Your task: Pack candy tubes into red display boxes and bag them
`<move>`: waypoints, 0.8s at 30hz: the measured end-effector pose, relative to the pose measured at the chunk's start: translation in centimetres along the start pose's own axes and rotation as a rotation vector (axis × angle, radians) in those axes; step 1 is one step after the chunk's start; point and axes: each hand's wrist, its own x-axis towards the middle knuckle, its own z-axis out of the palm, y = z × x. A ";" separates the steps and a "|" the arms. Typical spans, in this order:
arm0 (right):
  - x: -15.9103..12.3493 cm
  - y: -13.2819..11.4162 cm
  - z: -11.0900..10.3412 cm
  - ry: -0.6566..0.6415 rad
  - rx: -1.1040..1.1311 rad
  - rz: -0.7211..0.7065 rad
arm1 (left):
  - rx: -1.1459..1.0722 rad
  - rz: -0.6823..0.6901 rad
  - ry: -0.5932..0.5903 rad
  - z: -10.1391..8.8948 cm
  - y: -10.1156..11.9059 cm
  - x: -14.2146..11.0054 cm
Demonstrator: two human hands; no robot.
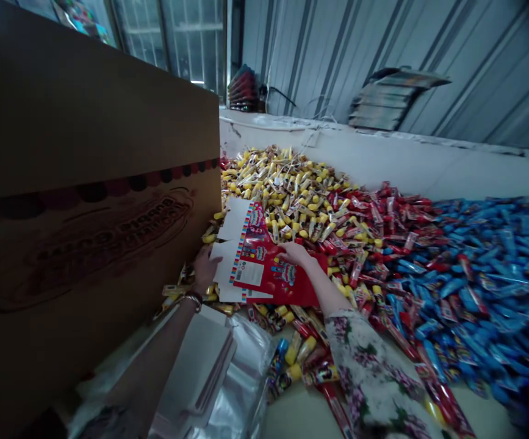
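A flat, unfolded candy carton (260, 274) with red printed panels, a striped band and white flaps is spread over the heap of wrapped candies. My left hand (206, 267) is closed on its white side flap, thumb on top; a red bracelet circles the wrist. On the printed red part rests my right hand (294, 253), its fingers gripping near the carton's far edge. Yellow-capped candies (285, 183) lie beyond the carton, and red-wrapped candies (390, 210) to its right.
A tall cardboard box (108, 140) stands close on the left. Blue-wrapped candies (497, 262) are piled at the right. Nearer me lie a stack of white cards (195, 360) and clear plastic bags (241, 360). A low white wall (406, 155) closes off the back.
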 end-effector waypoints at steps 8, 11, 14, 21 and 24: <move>-2.1 -0.3 -0.5 0.168 -0.006 -0.020 | -0.155 -0.015 0.073 -2.9 1.3 -2.1; -4.4 -0.8 -3.0 0.211 0.016 -0.045 | -0.283 -0.035 -0.111 -4.5 3.0 -3.1; -6.7 -1.9 -5.7 0.200 0.107 -0.111 | -0.588 -0.219 -0.393 -6.2 5.1 -4.2; -15.3 -5.4 -7.9 0.050 0.388 -0.113 | -1.187 -0.436 -1.068 -10.4 12.0 -10.9; -20.3 -6.5 -6.3 -0.063 0.380 -0.061 | -1.029 -0.127 -1.160 -11.4 13.8 -15.4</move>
